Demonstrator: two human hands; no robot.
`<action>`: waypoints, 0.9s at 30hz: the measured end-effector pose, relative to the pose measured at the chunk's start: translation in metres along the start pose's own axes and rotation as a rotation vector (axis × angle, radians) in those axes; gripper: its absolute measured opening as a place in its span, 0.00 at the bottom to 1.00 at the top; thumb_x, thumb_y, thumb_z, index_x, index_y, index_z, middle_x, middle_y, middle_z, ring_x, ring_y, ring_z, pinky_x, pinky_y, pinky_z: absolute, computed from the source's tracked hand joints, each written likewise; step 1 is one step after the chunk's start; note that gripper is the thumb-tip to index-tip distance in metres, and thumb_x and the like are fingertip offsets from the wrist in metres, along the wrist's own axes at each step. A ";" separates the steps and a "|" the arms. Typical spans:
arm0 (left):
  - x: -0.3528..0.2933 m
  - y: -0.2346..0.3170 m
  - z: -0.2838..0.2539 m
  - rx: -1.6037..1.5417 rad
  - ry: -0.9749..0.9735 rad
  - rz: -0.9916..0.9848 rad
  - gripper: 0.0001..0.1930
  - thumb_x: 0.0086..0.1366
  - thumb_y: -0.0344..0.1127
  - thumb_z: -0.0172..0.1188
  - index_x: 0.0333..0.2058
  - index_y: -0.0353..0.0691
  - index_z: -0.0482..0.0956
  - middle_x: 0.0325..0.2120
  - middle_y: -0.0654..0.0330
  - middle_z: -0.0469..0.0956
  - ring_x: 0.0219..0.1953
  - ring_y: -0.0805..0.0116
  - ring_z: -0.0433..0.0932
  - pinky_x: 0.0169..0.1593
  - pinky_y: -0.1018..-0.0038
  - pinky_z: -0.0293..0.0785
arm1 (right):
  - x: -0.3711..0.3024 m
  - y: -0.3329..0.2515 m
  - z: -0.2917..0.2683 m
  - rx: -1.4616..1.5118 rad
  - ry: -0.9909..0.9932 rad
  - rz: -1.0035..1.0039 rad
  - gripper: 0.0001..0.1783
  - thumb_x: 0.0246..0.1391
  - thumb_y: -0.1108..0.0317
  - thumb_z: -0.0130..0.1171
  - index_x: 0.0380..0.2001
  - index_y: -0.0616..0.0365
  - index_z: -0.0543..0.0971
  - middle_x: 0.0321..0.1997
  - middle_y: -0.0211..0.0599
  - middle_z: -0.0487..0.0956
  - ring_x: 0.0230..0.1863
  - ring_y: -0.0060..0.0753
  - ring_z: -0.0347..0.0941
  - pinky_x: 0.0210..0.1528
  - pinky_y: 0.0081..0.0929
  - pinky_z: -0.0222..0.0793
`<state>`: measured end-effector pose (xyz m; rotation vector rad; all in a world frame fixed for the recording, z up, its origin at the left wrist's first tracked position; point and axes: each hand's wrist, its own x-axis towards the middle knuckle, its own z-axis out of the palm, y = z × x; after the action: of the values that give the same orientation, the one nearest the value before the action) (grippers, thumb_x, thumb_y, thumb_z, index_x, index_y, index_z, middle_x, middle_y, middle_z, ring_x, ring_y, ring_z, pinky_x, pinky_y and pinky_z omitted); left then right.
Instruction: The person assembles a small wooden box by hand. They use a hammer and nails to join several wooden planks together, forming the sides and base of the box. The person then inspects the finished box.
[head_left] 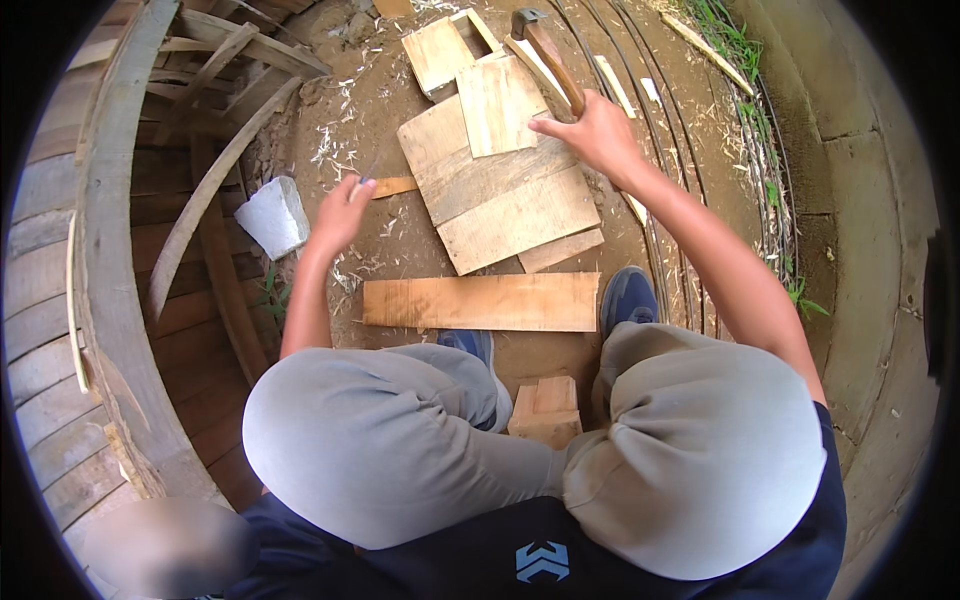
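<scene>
My right hand (602, 137) is closed around the brown wooden handle of a claw hammer (556, 69), its metal head pointing away from me. Below its thumb lies a pale square board (501, 108), resting on a larger panel of joined planks (515, 208) on the ground. Left of the panel, my left hand (342, 212) has its fingers drawn together. Something small and bluish shows at the fingertips, too small to name. A thin wood strip (395, 187) sits right beside those fingers; whether they touch it, I cannot tell.
A loose plank (480, 303) lies before my shoes, a wood block (545, 408) between my legs. A small open wooden box (448, 52) stands beyond the panel. Left are a whitish stone block (273, 218) and a timber frame (112, 250). Black cables (668, 150) run along the right, by a wall.
</scene>
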<state>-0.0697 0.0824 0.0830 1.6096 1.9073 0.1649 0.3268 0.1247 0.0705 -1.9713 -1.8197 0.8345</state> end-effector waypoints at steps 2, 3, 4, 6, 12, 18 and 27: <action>-0.011 0.001 0.016 0.025 -0.031 -0.037 0.23 0.74 0.56 0.49 0.50 0.42 0.77 0.38 0.47 0.83 0.44 0.49 0.81 0.47 0.58 0.73 | 0.024 0.001 0.022 -0.041 0.029 0.046 0.41 0.40 0.33 0.77 0.29 0.67 0.78 0.28 0.43 0.77 0.25 0.30 0.72 0.24 0.36 0.71; -0.018 0.006 0.026 0.028 -0.054 -0.053 0.23 0.75 0.57 0.48 0.50 0.44 0.78 0.39 0.45 0.83 0.45 0.44 0.82 0.48 0.56 0.73 | 0.029 0.001 0.028 -0.050 0.030 0.046 0.39 0.40 0.34 0.77 0.27 0.65 0.77 0.24 0.35 0.74 0.20 0.25 0.67 0.20 0.33 0.66; -0.022 0.011 0.034 0.086 -0.036 -0.063 0.23 0.75 0.57 0.47 0.51 0.46 0.78 0.39 0.46 0.83 0.46 0.43 0.81 0.48 0.55 0.73 | 0.033 0.003 0.032 -0.060 0.032 0.047 0.37 0.41 0.35 0.77 0.24 0.62 0.77 0.19 0.28 0.71 0.15 0.20 0.61 0.15 0.29 0.61; -0.039 0.015 0.030 0.229 0.008 -0.111 0.21 0.75 0.56 0.45 0.51 0.50 0.78 0.39 0.46 0.83 0.46 0.41 0.81 0.48 0.53 0.73 | 0.033 -0.007 0.021 0.051 -0.179 0.146 0.42 0.35 0.36 0.81 0.30 0.70 0.79 0.27 0.40 0.78 0.25 0.29 0.75 0.27 0.34 0.74; -0.055 0.000 0.022 0.265 0.146 -0.174 0.20 0.75 0.55 0.46 0.50 0.52 0.80 0.40 0.48 0.84 0.46 0.42 0.81 0.48 0.52 0.73 | 0.023 -0.003 0.005 0.197 -0.272 0.377 0.37 0.38 0.48 0.83 0.38 0.71 0.80 0.32 0.45 0.81 0.33 0.30 0.79 0.35 0.26 0.76; -0.051 -0.041 -0.008 0.016 0.286 -0.113 0.22 0.74 0.55 0.48 0.48 0.43 0.78 0.40 0.46 0.83 0.47 0.41 0.81 0.49 0.55 0.73 | 0.021 0.017 -0.016 0.131 -0.124 0.261 0.24 0.45 0.58 0.79 0.36 0.66 0.80 0.32 0.45 0.83 0.30 0.30 0.79 0.32 0.30 0.76; -0.066 0.023 -0.065 -0.096 0.322 0.072 0.21 0.68 0.50 0.61 0.47 0.36 0.76 0.39 0.44 0.83 0.44 0.45 0.82 0.47 0.58 0.75 | 0.037 -0.043 -0.119 -0.234 -0.335 -0.018 0.23 0.56 0.57 0.68 0.39 0.71 0.81 0.28 0.45 0.81 0.25 0.36 0.80 0.30 0.36 0.76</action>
<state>-0.0810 0.0465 0.1707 1.6661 2.0415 0.5678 0.3663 0.1836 0.1815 -2.0465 -2.2093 1.0394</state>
